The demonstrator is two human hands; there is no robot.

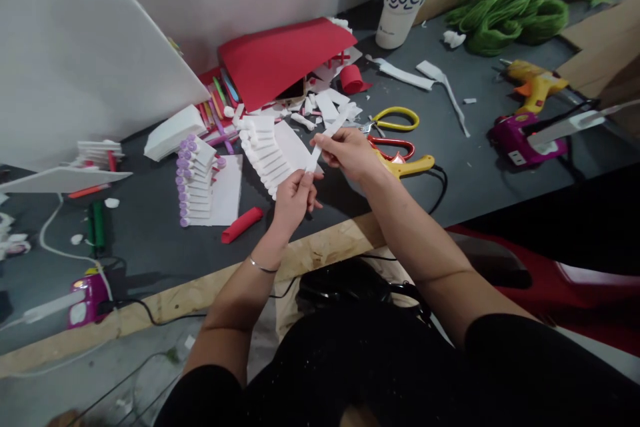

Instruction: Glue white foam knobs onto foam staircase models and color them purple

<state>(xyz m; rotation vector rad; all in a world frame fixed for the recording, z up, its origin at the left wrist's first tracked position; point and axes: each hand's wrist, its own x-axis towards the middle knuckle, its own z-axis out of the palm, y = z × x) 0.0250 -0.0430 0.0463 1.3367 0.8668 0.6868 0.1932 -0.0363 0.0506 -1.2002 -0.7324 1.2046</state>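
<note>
A narrow white strip (pixel 326 140) is stretched at a slant between both hands above the table. My left hand (pixel 294 197) pinches its lower end, and my right hand (pixel 347 152) grips it nearer the upper end. Just behind my left hand, a row of white rolled pieces (pixel 265 157) lies fanned along a white card (pixel 295 143). Farther left is a second card (pixel 227 193) with white strips tipped by purple rolls (pixel 186 180). A red roll (pixel 242 225) rests left of my left hand.
Yellow-handled pliers (pixel 400 118), red-handled scissors (pixel 395 147) and a yellow glue gun (pixel 415 167) lie right of my hands. Red sheet (pixel 285 57) and white scraps (pixel 327 107) are behind. A white tumbler (pixel 400 10), green yarn (pixel 515 10) and purple power adapters (pixel 523 140) stand farther out.
</note>
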